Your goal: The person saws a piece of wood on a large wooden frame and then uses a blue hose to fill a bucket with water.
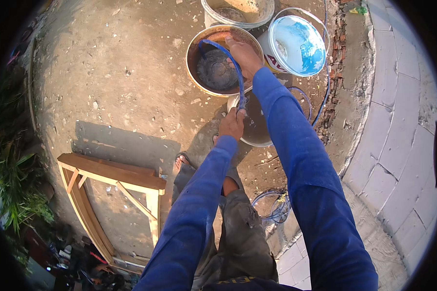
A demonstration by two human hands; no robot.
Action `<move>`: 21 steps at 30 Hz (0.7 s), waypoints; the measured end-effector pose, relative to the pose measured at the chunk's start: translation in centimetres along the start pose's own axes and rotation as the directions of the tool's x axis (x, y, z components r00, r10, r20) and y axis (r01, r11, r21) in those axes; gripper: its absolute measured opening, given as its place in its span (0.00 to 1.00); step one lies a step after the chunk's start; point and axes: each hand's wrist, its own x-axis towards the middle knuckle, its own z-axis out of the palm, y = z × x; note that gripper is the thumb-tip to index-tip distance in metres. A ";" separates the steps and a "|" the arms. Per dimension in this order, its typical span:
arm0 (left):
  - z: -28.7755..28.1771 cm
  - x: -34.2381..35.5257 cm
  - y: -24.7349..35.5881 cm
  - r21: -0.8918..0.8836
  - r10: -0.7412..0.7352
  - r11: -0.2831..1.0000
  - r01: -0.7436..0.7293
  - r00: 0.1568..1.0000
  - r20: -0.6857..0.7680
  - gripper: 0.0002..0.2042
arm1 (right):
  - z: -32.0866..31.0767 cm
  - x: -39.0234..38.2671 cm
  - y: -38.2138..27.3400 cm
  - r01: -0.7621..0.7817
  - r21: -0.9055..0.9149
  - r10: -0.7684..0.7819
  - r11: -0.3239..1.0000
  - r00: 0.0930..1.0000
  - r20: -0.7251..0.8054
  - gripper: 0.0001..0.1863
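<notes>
A blue hose [240,80] arches from inside a rusty-walled round bucket [194,72] down toward me. Grey, watery material [217,70] lies at that bucket's bottom. My right hand [246,56] is over the bucket's right side, its thumb and fingers closed around the upper part of the hose. Lower down, at the near side of the bucket, my left hand [231,124] grips the hose in a fist. Below the hose and partly hidden by my right arm stands another round container [257,133] with dark contents.
A pale bucket [209,19] stands at the far side. Beside it is a white bucket with a blue-stained lid [303,46]. More hose [275,206] lies coiled near my legs. A wooden frame [111,172] is on the ground at left; a pale block wall [386,131] runs along the right.
</notes>
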 end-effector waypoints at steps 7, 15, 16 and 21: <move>-8.4 6.9 3.5 -0.453 -0.322 0.841 0.295 0.946 0.018 0.22 | -0.8 -15.3 19.0 0.222 -0.398 -0.242 0.890 0.970 -0.001 0.34; -7.1 6.2 1.0 -0.323 -0.489 0.804 0.499 0.864 0.117 0.20 | -3.9 -23.6 29.6 0.232 -0.561 -0.285 0.795 0.958 -0.009 0.20; -5.8 6.6 1.4 -0.338 -0.484 0.788 0.515 0.857 0.178 0.21 | -5.3 -24.1 30.5 0.290 -0.605 -0.384 0.741 0.923 -0.027 0.20; -2.6 10.4 6.3 -0.438 -0.271 0.835 0.335 0.941 0.203 0.24 | -10.7 -20.7 22.7 -0.050 -0.629 -0.130 0.776 0.963 -0.236 0.22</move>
